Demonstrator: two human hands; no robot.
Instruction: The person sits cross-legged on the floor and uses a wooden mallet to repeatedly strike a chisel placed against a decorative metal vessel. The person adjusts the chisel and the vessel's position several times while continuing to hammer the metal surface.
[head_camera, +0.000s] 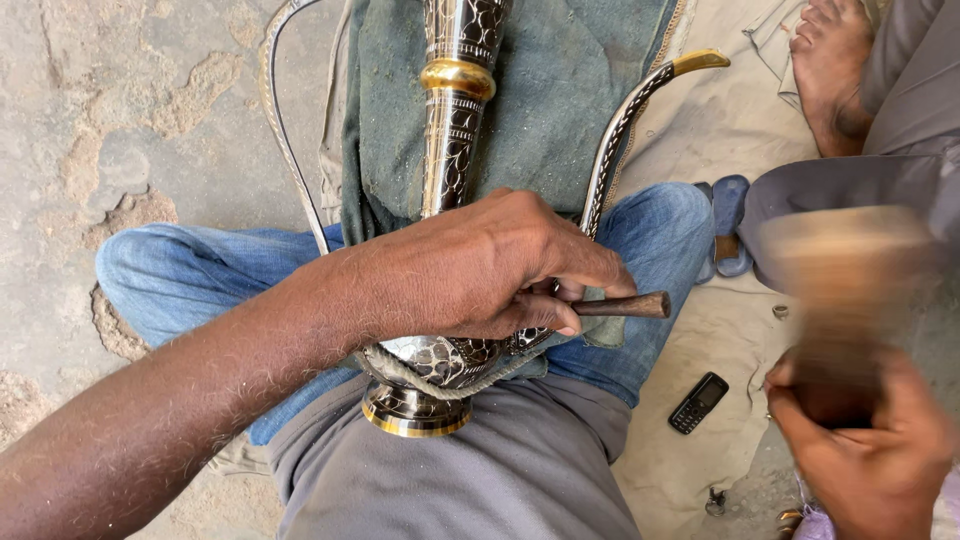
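An engraved black and silver metal jug (452, 150) with brass bands lies across my lap, its base (412, 410) toward me and its curved spout (625, 110) to the right. My left hand (480, 270) rests on the jug's body and is shut on a thin dark metal chisel (625, 306) that points right. My right hand (865, 440), at the lower right, is shut on a wooden mallet (845, 265), which is blurred by motion and raised to the right of the chisel's end.
A green cloth (560, 90) lies under the jug over my blue jeans. On the beige sheet (720, 330) lie a small black phone (698, 402) and a blue sandal (728, 220). Another person's bare foot (830, 70) and grey trouser leg are at the top right. Cracked ground is on the left.
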